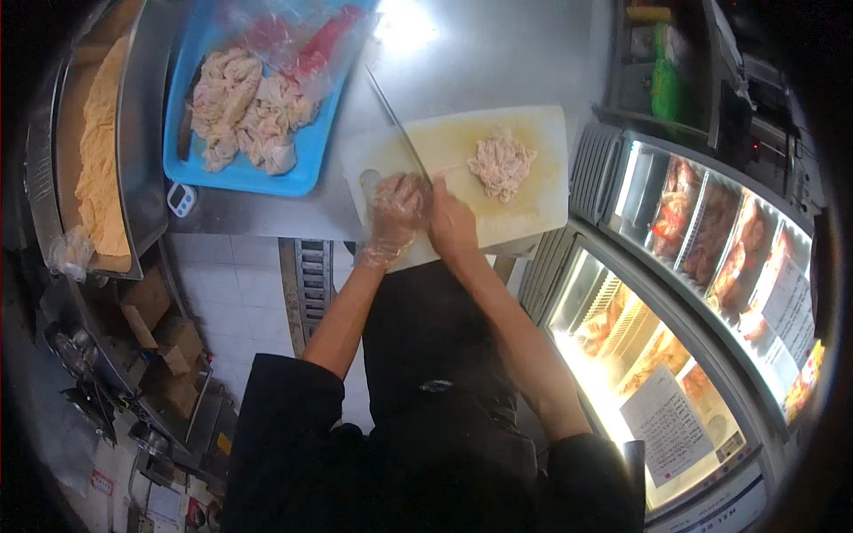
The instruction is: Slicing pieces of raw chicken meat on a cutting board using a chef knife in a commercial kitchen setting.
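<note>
My right hand [452, 218], bare, grips a long knife [398, 125]. Its blade points away from me and to the left, across a white cutting board [543, 216] with yellowish stains. My left hand [394, 212] wears a clear plastic glove. Its fingers are curled at the board beside the blade, close to the knife hand; whatever lies beneath them is hidden. A small heap of cut raw meat [502, 165], apparently chicken, rests on the board's right side. Left of the board, a blue tray [250, 183] holds larger raw chicken pieces [250, 113] and a clear plastic bag [293, 40] with something red.
A white timer [180, 200] lies at the edge of the steel counter [466, 60]. On the left stands a metal bin [143, 133] of orange-tan breading [103, 166]. Lit glass-fronted display cases [713, 240] holding food are close on the right. Cardboard boxes [166, 340] sit low left.
</note>
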A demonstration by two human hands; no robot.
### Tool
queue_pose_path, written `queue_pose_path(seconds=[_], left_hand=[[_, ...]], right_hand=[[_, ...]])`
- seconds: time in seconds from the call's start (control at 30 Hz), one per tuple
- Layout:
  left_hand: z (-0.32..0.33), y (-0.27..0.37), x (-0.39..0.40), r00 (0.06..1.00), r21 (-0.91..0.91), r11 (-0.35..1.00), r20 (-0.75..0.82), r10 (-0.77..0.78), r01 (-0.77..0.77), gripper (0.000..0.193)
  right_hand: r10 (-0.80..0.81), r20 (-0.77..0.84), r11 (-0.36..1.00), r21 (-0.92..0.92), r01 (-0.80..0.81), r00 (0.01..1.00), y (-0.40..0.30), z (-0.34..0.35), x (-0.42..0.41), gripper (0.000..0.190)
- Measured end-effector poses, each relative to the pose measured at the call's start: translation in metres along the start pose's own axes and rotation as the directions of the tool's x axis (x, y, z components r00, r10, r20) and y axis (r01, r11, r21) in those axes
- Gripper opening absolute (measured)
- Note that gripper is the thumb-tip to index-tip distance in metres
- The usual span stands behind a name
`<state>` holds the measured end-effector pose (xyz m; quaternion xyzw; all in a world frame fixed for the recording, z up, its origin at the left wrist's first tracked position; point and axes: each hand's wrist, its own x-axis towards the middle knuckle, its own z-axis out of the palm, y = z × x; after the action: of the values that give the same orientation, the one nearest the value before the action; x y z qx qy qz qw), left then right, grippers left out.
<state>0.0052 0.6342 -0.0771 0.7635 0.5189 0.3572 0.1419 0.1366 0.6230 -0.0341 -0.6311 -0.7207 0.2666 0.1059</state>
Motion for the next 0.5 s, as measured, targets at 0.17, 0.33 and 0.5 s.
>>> queue_pose_path(seconds=[0.17,0.33,0.5], left_hand=[[-0.008,0.010,-0.012,0.963,-0.041,0.963,-0.021,-0.267,0.266,0.011],[-0.030,0.026,0.004,0.895,-0.047,0.900,0.136,-0.424,0.434,0.008],[-0.035,0.010,-0.009,0.755,0.168,0.790,0.231,-0.614,0.590,0.020]], right_hand=[[0.233,0.200,0.972,-0.074,-0.222,0.952,0.015,0.006,-0.062,0.024],[0.060,0.077,0.998,-0.008,-0.059,0.995,0.002,-0.004,-0.023,0.020],[0.229,0.217,0.973,-0.024,-0.229,0.949,0.028,-0.006,-0.110,0.017]])
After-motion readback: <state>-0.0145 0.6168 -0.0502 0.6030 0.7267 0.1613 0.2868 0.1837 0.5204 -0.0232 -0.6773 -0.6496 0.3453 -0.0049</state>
